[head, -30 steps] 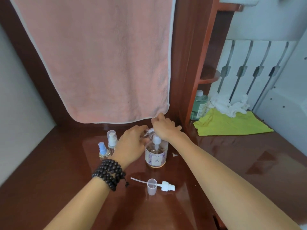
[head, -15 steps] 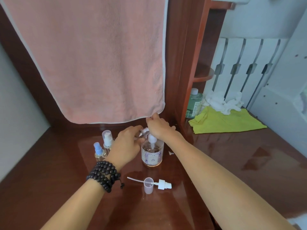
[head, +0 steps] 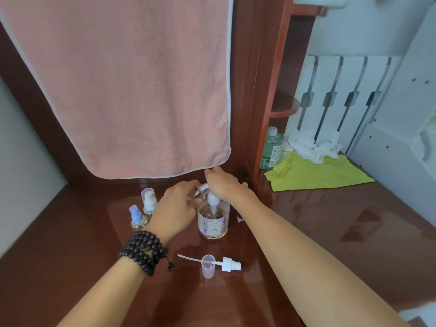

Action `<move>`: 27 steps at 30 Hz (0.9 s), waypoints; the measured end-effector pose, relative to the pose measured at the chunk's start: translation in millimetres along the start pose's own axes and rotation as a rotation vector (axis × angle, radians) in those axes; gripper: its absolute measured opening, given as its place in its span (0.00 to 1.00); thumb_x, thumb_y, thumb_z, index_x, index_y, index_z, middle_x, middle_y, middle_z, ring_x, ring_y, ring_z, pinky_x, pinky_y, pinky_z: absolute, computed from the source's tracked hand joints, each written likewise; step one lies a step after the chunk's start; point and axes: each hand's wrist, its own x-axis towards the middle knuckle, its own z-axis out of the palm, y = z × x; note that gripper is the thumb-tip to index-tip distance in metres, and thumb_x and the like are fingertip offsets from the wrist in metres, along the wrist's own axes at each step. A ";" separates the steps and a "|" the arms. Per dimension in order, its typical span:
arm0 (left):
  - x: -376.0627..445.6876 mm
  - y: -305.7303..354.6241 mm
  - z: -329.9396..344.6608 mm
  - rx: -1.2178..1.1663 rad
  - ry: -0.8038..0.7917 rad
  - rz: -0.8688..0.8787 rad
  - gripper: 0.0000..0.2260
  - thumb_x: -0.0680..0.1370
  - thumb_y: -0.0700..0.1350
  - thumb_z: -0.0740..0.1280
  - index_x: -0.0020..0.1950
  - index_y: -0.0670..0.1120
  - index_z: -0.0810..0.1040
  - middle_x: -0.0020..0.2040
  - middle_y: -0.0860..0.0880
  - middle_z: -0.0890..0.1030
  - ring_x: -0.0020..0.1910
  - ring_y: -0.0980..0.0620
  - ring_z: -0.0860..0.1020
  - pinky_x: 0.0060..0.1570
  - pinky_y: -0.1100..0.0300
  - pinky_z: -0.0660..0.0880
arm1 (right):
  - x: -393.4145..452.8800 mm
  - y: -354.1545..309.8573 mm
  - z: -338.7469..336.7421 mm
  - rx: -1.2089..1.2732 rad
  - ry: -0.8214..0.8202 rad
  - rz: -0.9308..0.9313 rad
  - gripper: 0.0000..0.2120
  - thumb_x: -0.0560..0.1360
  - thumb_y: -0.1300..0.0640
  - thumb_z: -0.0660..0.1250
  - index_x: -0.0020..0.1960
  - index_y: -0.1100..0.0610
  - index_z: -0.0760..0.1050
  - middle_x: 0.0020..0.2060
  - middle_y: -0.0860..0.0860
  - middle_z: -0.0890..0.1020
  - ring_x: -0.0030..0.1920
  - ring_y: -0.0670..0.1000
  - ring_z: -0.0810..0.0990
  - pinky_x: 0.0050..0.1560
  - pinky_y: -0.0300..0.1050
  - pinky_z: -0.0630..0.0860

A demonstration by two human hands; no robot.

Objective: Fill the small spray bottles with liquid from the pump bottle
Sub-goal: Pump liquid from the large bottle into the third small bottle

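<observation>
Now left hand [head: 175,208] gripping small clear spray bottle [head: 200,190], right hand [head: 224,185] pressing glass pump bottle [head: 213,220], glossy wood.

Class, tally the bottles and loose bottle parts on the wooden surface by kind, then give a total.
Pump bottle: 1
Small spray bottles: 3, two standing (blue top, white top) and one open in the left hand
Green bottle: 1
Loose spray head: 1
Loose clear cap: 1
Total: 7

- The pump bottle [head: 213,220] carries a pale floral label with a few dark printed lines, too small to read.
- The green bottle [head: 271,149] has a white label with print, also too blurred to read.
</observation>
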 end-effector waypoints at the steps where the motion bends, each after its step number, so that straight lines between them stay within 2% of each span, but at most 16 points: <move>1: -1.5 0.0 2.1 0.007 0.000 -0.002 0.10 0.74 0.39 0.68 0.55 0.47 0.77 0.45 0.49 0.79 0.46 0.48 0.77 0.48 0.51 0.74 | -0.4 -0.3 2.5 -0.014 0.009 0.007 0.24 0.82 0.46 0.45 0.73 0.53 0.65 0.70 0.58 0.73 0.72 0.63 0.66 0.68 0.66 0.55; 6: -4.9 0.4 3.8 0.005 0.002 -0.010 0.11 0.75 0.39 0.69 0.57 0.45 0.78 0.48 0.47 0.80 0.48 0.48 0.77 0.49 0.54 0.73 | -4.8 0.9 6.3 -0.029 0.017 0.018 0.24 0.82 0.48 0.45 0.72 0.54 0.67 0.69 0.59 0.73 0.71 0.63 0.66 0.68 0.65 0.54; 12: -2.4 4.7 -4.1 -0.015 0.022 0.000 0.09 0.75 0.40 0.69 0.55 0.44 0.78 0.46 0.47 0.80 0.47 0.48 0.77 0.50 0.50 0.74 | -1.6 -4.5 -3.7 -0.045 0.080 -0.034 0.25 0.83 0.45 0.44 0.75 0.53 0.65 0.69 0.59 0.73 0.71 0.64 0.66 0.67 0.66 0.56; 18: -7.4 3.6 5.8 0.003 -0.015 -0.042 0.10 0.75 0.39 0.68 0.56 0.45 0.77 0.48 0.48 0.80 0.49 0.48 0.77 0.50 0.54 0.74 | 1.4 3.7 11.7 -0.030 0.082 -0.001 0.21 0.82 0.49 0.46 0.65 0.54 0.71 0.64 0.58 0.76 0.68 0.63 0.68 0.65 0.65 0.56; 21: -8.2 5.0 2.1 -0.006 -0.016 -0.046 0.09 0.75 0.40 0.69 0.55 0.47 0.78 0.47 0.49 0.80 0.48 0.49 0.77 0.49 0.55 0.73 | -3.6 2.1 6.9 -0.051 0.074 -0.002 0.23 0.82 0.48 0.45 0.67 0.55 0.71 0.65 0.58 0.75 0.69 0.63 0.68 0.66 0.65 0.56; 25: -5.6 5.7 -4.6 0.001 -0.002 -0.023 0.06 0.74 0.41 0.68 0.50 0.48 0.77 0.43 0.51 0.79 0.44 0.51 0.77 0.47 0.51 0.75 | -4.7 -4.8 -4.0 -0.102 0.091 -0.015 0.25 0.82 0.45 0.45 0.73 0.54 0.67 0.68 0.59 0.73 0.70 0.64 0.67 0.66 0.65 0.56; 27: -5.2 5.7 -3.3 0.005 0.000 -0.030 0.06 0.74 0.40 0.68 0.50 0.47 0.77 0.43 0.51 0.79 0.44 0.50 0.77 0.47 0.51 0.75 | -3.2 -4.5 -2.0 -0.109 0.085 -0.017 0.24 0.82 0.47 0.46 0.71 0.53 0.68 0.67 0.58 0.73 0.70 0.64 0.67 0.65 0.65 0.57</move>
